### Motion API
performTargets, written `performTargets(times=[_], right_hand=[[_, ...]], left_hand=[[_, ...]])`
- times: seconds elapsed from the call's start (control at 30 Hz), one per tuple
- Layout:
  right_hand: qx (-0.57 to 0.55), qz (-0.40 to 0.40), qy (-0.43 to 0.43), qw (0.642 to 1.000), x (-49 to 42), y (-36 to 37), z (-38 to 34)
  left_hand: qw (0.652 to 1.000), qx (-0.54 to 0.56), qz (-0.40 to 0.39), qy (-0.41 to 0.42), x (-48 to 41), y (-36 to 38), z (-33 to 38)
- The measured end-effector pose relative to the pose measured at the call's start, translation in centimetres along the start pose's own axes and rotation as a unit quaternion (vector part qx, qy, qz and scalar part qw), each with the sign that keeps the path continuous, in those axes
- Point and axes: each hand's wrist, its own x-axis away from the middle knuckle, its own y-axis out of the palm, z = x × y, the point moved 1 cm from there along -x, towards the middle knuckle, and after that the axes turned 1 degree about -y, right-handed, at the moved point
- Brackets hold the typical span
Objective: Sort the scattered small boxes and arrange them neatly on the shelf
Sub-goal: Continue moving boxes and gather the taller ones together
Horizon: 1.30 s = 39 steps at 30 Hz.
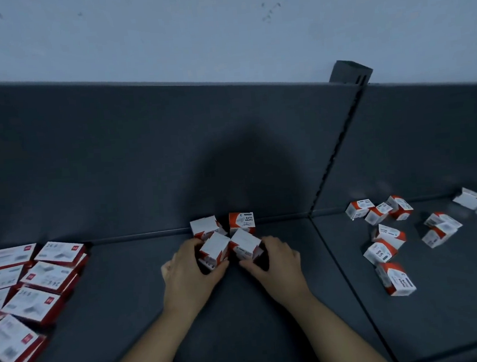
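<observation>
both bare forearms reach forward and converge. the left grip (192, 273) curls fingers and thumb round the left box (215, 248); the right grip (277, 264) likewise clasps the right box (245, 243).

Here's the clearest print, at the back of the middle cluster: the paper clip box (241, 220) reads "PAPER CLIPS" in dark letters on its white face, turned upside down to us, with a "3" near its far edge. Over on the left, the flat boxes (53, 252) show the digits "24/6" on their white lids, and each carries a small red logo patch too blurred to read. The left front box (215, 248), the right front box (244, 243) and the scattered boxes (389, 234) on the right have small print, all smeared beyond reading.
</observation>
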Motion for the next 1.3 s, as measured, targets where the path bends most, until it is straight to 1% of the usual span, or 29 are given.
performTargets(times=[0.1,0.23,0.37,0.43,0.53,0.63,0.67,0.73,0.8,0.97,1.1,1.2,1.3], right_hand=[[-0.018,-0.006,0.009,1.000,0.2,-0.1,0.0],[-0.041,-0.021,0.010,0.999,0.5,-0.5,0.0],[-0.060,-0.075,-0.005,0.995,1.4,-2.1,0.3],[-0.027,-0.099,-0.021,0.995,2.5,-3.3,0.7],[0.069,-0.089,-0.061,0.992,3.8,-5.0,2.0],[0.160,-0.075,-0.068,0.982,4.4,-6.9,3.9],[0.181,-0.072,-0.063,0.979,4.5,-7.7,4.5],[0.211,-0.063,-0.059,0.974,4.8,-9.0,5.6],[0.223,-0.056,-0.055,0.972,5.3,-10.2,6.8],[0.212,-0.056,-0.019,0.975,7.0,-13.3,11.0],[0.196,-0.062,-0.006,0.979,8.6,-16.1,15.4],[0.168,-0.074,-0.015,0.983,9.9,-18.3,18.6],[0.162,-0.091,-0.015,0.982,11.5,-20.5,22.0]], left_hand=[[1.000,0.017,0.009,0.012,0.3,-0.4,0.2],[0.999,0.015,0.006,0.049,0.8,-0.6,0.5],[0.998,0.006,-0.011,0.055,1.0,-0.5,0.4],[0.998,-0.008,-0.013,0.066,1.1,-0.6,0.5],[0.994,-0.039,-0.010,0.099,1.5,-0.5,1.0],[0.984,-0.124,0.002,0.124,2.2,0.2,2.4],[0.979,-0.160,0.001,0.130,2.5,0.6,3.0],[0.965,-0.216,-0.027,0.147,3.3,1.3,4.7],[0.953,-0.243,-0.048,0.176,4.0,2.4,6.3],[0.945,-0.251,-0.079,0.197,5.5,5.5,11.1],[0.948,-0.242,-0.107,0.175,7.4,8.2,15.9],[0.948,-0.249,-0.132,0.150,9.7,10.8,19.7],[0.946,-0.245,-0.153,0.143,12.4,13.8,23.3]])
